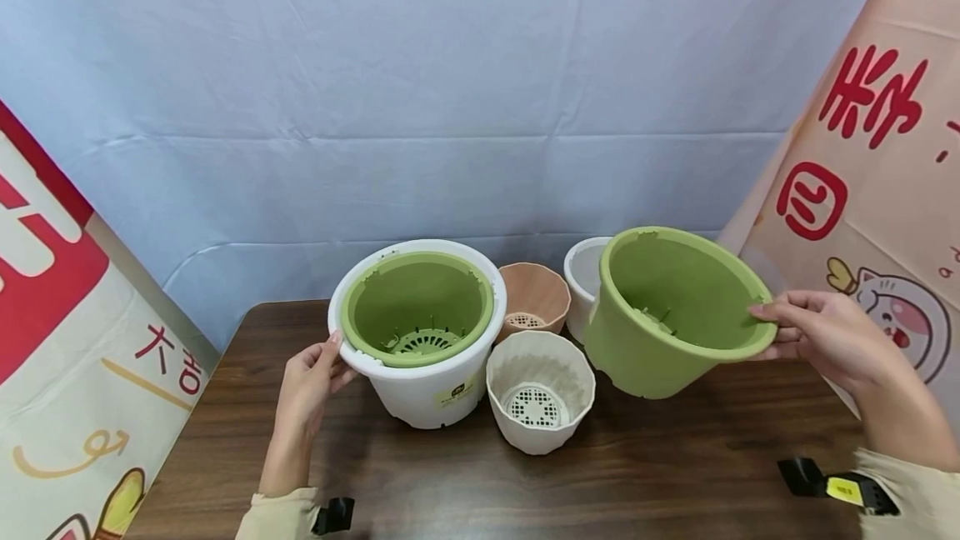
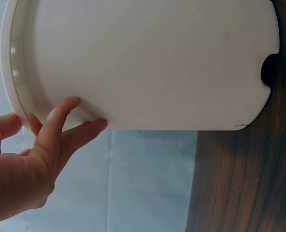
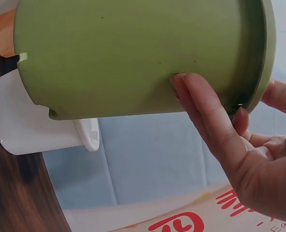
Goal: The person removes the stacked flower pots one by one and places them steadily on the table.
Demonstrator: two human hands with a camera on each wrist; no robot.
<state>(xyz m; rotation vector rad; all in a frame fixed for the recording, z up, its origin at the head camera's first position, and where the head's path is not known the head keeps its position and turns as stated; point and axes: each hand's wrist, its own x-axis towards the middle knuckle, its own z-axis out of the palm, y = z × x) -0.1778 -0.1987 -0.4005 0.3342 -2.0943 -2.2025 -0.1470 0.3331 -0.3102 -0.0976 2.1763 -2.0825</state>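
My left hand (image 1: 306, 386) pinches the left rim of a large white flowerpot (image 1: 408, 397), thumb at the rim and fingers against the outer wall (image 2: 148, 72). A green flowerpot (image 1: 416, 298) with a slotted base sits nested inside that white one. On the right, my right hand (image 1: 828, 330) grips the rim of another green flowerpot (image 1: 652, 365), thumb over the edge and fingers under it. This pot is tilted, its mouth facing up and toward the right. In the right wrist view its smooth side wall (image 3: 123, 63) fills the upper part.
Between the two large pots stand a cream faceted pot (image 1: 534, 438) in front and a terracotta-coloured pot (image 1: 536, 290) behind. A smaller white pot (image 1: 581, 273) is partly hidden by the green one. Dark wooden table (image 1: 465, 490); pale blue cloth (image 1: 420, 107) at the back; printed banners on both sides.
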